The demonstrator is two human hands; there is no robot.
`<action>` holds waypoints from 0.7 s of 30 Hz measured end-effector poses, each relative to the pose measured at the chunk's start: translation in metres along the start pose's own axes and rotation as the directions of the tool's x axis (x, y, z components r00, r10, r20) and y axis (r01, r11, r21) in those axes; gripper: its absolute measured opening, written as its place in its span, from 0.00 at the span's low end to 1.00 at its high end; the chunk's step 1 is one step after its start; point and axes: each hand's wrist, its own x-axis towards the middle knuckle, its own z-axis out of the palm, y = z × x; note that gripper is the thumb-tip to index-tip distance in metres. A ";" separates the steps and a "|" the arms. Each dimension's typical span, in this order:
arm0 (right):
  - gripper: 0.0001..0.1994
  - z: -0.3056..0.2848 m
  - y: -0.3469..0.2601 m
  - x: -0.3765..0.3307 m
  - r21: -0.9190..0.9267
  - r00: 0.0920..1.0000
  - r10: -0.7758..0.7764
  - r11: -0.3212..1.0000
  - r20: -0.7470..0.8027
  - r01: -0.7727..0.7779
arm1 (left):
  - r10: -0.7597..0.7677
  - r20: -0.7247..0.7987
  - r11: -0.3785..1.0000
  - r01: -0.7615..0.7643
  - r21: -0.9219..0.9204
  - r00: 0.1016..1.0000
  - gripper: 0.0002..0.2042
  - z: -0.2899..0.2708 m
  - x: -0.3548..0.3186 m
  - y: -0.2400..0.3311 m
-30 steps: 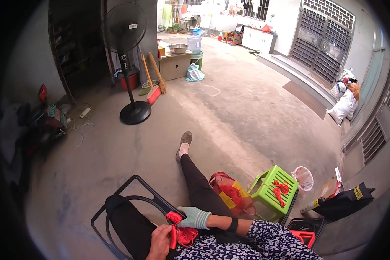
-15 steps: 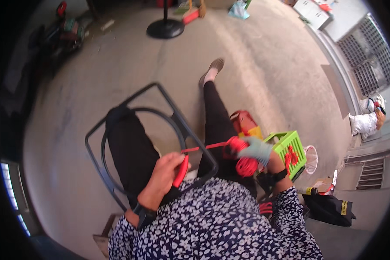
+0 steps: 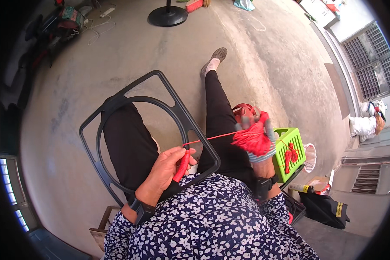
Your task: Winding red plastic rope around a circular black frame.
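A black frame (image 3: 187, 121), square outside with a ring inside, lies tilted across my lap. Red cord (image 3: 182, 168) is wound in tight turns around the near right part of the ring. My bare left hand (image 3: 161, 170) is closed around the ring at these windings, thumb pressed near their upper end. From there a taut strand runs right to a bundle of red cord (image 3: 255, 139). My right hand (image 3: 263, 157), in a grey striped glove, is closed on that bundle above my right thigh; its fingers are partly blurred and hidden.
A green basket (image 3: 286, 174) with red cord over its side stands right of my right hand. Beyond my thigh lies a red bag (image 3: 242, 109). A black stand base (image 3: 167, 16) sits on the far floor; a dark bag (image 3: 323, 210) lies at right.
My right hand has turned over and lifted slightly, bringing the bundle of cord into plainer view. My left hand still grips the wound ring. The view has shifted a little.
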 end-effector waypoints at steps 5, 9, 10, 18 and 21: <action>0.22 -0.053 -0.016 0.024 0.138 0.823 0.195 0.940 0.534 -0.312 | 0.014 0.002 1.000 -0.014 0.027 1.000 0.17 0.002 -0.005 0.000; 0.21 -0.067 -0.013 0.020 -0.038 0.856 0.293 0.951 0.426 -0.307 | 0.011 0.001 0.996 -0.011 0.092 1.000 0.16 0.003 -0.002 0.003; 0.21 -0.065 -0.010 0.017 -0.058 0.903 0.274 0.961 0.331 -0.270 | 0.007 0.002 0.996 -0.007 0.088 1.000 0.16 0.002 0.000 0.004; 0.22 -0.062 -0.011 0.027 -0.229 0.875 0.379 0.919 0.300 -0.320 | -0.007 -0.052 0.979 0.017 0.205 0.999 0.16 0.008 -0.009 0.018; 0.21 -0.050 -0.004 0.001 -0.306 0.916 0.347 0.911 0.203 -0.278 | 0.078 -0.040 0.970 -0.067 0.236 0.996 0.16 0.003 -0.011 0.012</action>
